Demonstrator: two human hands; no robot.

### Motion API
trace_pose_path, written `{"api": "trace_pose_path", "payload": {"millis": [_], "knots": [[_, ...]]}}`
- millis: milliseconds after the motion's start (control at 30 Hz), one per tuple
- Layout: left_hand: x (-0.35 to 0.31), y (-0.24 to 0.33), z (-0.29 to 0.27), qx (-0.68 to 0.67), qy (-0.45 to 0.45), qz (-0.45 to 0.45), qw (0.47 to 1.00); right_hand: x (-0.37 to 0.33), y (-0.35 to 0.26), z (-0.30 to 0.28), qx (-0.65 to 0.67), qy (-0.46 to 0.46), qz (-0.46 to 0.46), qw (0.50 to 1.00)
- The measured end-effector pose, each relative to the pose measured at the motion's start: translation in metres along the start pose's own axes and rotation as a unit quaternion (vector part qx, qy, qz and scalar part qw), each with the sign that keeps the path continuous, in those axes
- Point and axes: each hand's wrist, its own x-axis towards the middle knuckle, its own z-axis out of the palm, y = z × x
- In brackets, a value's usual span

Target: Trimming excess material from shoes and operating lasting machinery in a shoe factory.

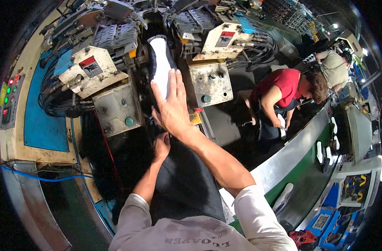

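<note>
A dark shoe upper with a white sole side (160,56) points away from me, sole up, between the two halves of a machine. My right hand (174,108) lies over its near end, fingers stretched out and spread along the white surface. Below and nearer to me, my left hand (161,146) is closed, with its fingers curled. Whatever it may hold is hidden in the dark gap by the machine. A dark apron (182,180) hangs in front of me, under my forearms.
Metal control boxes (117,112) (210,83) flank the shoe. A panel with lit buttons (10,100) stands at far left. On the right, a green conveyor (301,171) carries several white-soled shoes (284,196). A co-worker in a red shirt (278,85) handles another; a second person (333,69) works beyond.
</note>
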Motion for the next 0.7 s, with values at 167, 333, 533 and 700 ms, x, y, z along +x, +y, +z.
{"api": "trace_pose_path", "payload": {"millis": [167, 333, 533, 700], "knots": [[-0.001, 0.014, -0.006, 0.006, 0.019, -0.005, 1.0, 0.053, 0.015, 0.016, 0.001, 0.01, 0.002, 1.0], [0.005, 0.019, -0.006, -0.014, 0.006, -0.018, 1.0, 0.114, 0.041, 0.034, -0.021, 0.024, -0.002, 0.999], [0.013, 0.011, 0.0, -0.01, 0.007, -0.003, 1.0, 0.152, 0.042, 0.041, -0.038, 0.023, 0.002, 0.999], [0.019, 0.012, 0.012, 0.006, -0.024, -0.005, 1.0, 0.158, 0.034, 0.036, -0.037, 0.042, 0.025, 0.998]]}}
